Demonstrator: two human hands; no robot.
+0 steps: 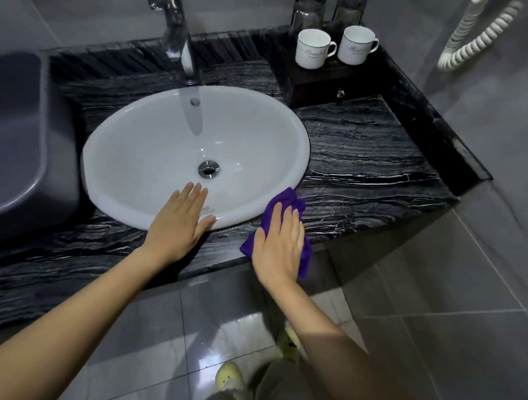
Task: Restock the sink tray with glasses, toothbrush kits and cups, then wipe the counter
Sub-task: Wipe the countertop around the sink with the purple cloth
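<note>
My right hand (278, 244) lies flat on a purple cloth (286, 200) at the front edge of the black marble counter (369, 160), just right of the white sink (153, 149). My left hand (179, 220) rests flat with fingers apart on the sink's front rim and holds nothing. At the back right stands a dark wooden tray box (321, 85) with a small drawer knob. On it sit two white cups (313, 48) (356, 45), and behind them two upturned clear glasses (308, 11) (350, 6). No toothbrush kits are visible.
A chrome faucet (179, 38) rises behind the sink. A dark grey plastic tub (18, 142) sits on the counter at the left. A white coiled cord (484, 30) hangs on the right wall. Grey floor tiles (439, 283) lie below, with my shoes near the counter.
</note>
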